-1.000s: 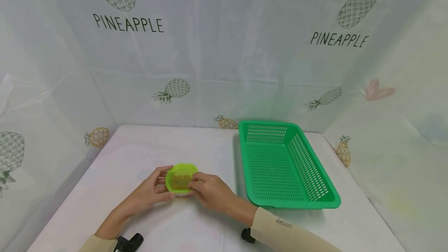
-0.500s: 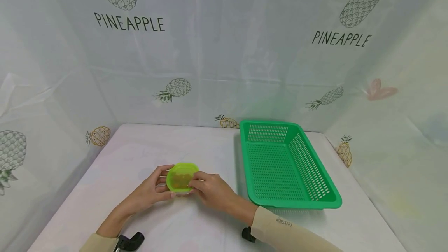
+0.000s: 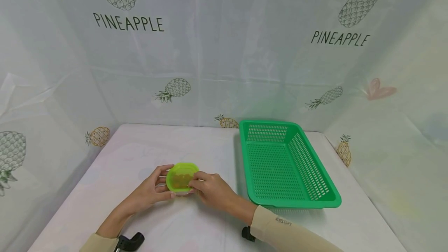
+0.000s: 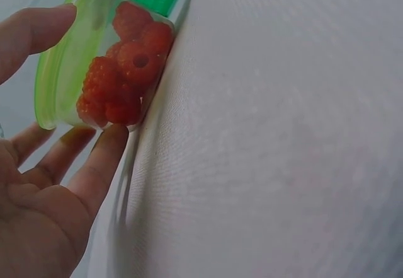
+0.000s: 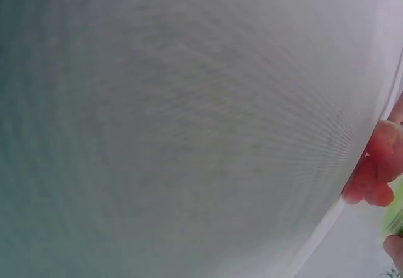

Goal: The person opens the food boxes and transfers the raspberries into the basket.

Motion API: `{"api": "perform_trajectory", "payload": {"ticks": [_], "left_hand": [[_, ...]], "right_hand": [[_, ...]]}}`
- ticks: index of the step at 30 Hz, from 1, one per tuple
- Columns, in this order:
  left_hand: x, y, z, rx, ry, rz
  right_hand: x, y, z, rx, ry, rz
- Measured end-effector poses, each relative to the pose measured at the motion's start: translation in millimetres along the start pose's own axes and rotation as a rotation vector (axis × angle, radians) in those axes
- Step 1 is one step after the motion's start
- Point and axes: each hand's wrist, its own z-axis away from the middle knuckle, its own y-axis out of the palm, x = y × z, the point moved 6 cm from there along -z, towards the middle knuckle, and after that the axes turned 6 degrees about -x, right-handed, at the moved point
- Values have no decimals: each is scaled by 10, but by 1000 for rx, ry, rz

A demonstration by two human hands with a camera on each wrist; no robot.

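Observation:
A small clear food container (image 4: pixel 94 26) with a lime-green lid (image 3: pixel 178 184) stands on the white tablecloth, in front of the person. Red raspberries (image 4: pixel 129 63) show through its side in the left wrist view. My left hand (image 3: pixel 150 189) holds the container from the left, thumb on the near side and fingers spread round the far side. From the right, my right hand (image 3: pixel 215 191) pinches the lid's edge with thumb and fingers. The right wrist view catches only a sliver of the container and the raspberries at its right border.
A green perforated plastic basket (image 3: pixel 246 166) stands to the right of the hands, towards the back of the table. Pineapple-print sheeting (image 3: pixel 227 49) hangs behind and along both sides. A black wrist-camera mount (image 3: pixel 131 242) shows below the left wrist.

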Motion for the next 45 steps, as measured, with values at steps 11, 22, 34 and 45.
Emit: {"api": "perform_trajectory", "payload": {"ticks": [11,22,34,45], "left_hand": [[52,-29,24,23,-39,22],[16,37,-7,0,-104,-3],[12,71,-26,13,-89,-21],[4,82,17,8,-106,-5]], "right_hand": [[-56,28,44,15,89,-96],[-26,-1,25,26,-21,-2],[15,-24,12,0,-101,63],[58,2,23,-11,-135,135]]}}
